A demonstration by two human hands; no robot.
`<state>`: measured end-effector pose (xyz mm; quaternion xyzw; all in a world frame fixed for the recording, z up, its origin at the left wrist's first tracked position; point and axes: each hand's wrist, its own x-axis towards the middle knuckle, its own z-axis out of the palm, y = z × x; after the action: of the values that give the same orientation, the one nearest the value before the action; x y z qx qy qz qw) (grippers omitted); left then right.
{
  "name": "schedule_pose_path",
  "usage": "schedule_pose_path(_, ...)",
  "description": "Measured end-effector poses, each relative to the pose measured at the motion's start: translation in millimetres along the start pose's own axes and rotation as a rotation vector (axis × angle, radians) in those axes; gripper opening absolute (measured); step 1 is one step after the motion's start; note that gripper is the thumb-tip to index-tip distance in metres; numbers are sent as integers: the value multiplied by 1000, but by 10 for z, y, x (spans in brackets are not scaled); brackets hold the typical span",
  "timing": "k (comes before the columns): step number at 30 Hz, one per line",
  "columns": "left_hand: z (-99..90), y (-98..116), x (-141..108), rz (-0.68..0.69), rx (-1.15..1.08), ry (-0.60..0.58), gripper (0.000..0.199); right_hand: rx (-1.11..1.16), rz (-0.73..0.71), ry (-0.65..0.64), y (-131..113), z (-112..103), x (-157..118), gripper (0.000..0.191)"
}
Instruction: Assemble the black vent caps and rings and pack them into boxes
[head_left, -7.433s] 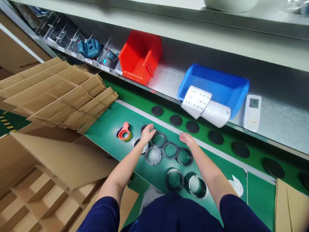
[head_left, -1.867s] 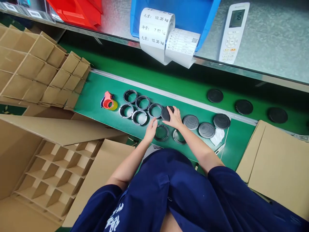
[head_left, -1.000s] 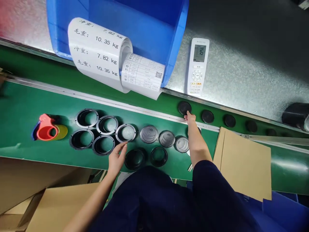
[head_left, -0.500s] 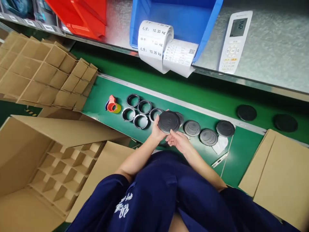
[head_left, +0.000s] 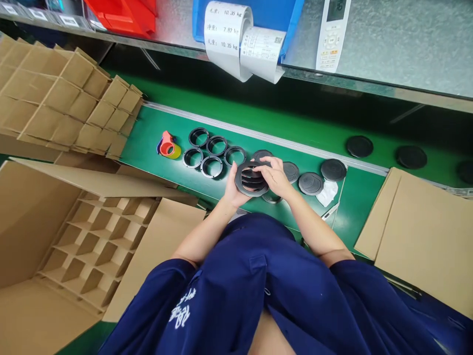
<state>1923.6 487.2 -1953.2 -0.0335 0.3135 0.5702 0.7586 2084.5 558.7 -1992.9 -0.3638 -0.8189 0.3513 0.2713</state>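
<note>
A round black vent piece with slats showing in its opening (head_left: 252, 179) is held above the green bench (head_left: 148, 128). My left hand (head_left: 234, 189) grips its left rim. My right hand (head_left: 274, 175) is closed at its upper right, fingertips over the opening. Several black rings (head_left: 212, 167) stand to the left on the bench. To the right lie round dark discs, among them a slatted one (head_left: 311, 183) and a plain one (head_left: 333, 169). Part of another ring (head_left: 272, 197) shows below my right hand.
A tape roll with a red holder (head_left: 169, 148) sits at the left. Cardboard dividers (head_left: 74, 93), an open partitioned carton (head_left: 99, 236) and flat cardboard (head_left: 428, 231) flank the bench. A metal shelf (head_left: 388, 54) overhangs it, with label strips (head_left: 226, 42) hanging down.
The held black piece now shows an opening with slats instead of a closed round face. My right hand has moved up from below it to its upper right. The view has shifted.
</note>
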Motion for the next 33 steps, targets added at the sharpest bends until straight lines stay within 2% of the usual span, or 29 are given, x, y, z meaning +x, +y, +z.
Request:
schedule_pose_path(6, -62, -78, -99, -11, 52, -90, 69, 175, -22, -13, -135, -27, -87, 76)
schedule_pose_path(12, -87, -9, -149, -35, 46, -149, 73, 499, 182, 88, -220, -45, -121, 81)
schedule_pose_path(16, -199, 73, -118, -54, 22, -116, 73, 513, 237, 56, -203, 33, -97, 80)
schedule_pose_path(19, -315, 148, -71, -71, -15, -90, 73, 458, 214, 26, -194, 133, -61, 82)
schedule_pose_path(21, -411, 201, -35, -65, -43, -48, 70, 325, 134, -38, -201, 226, -45, 79)
schedule_pose_path(23, -526, 246, -2, -50, -79, 8, 64, 164, 11, -155, -213, 340, -42, 74)
schedule_pose_path(25, -655, 274, 30, -66, -101, 52, 61, 21, -76, -288, -219, 466, -40, 77)
schedule_pose_path(28, -850, 313, 82, -112, -95, 86, 60, -106, -39, -463, -190, 662, 33, 98)
schedule_pose_path(30, -971, 374, 125, -99, -95, 100, 59, -94, 6, -548, -142, 799, 176, 113)
schedule_pose_path(32, -1083, 487, 166, -92, -94, 121, 64, -84, 10, -573, -70, 952, 408, 119)
schedule_pose_path(33, -1135, 561, 182, -89, -84, 141, 67, -107, 24, -541, -23, 1038, 549, 119)
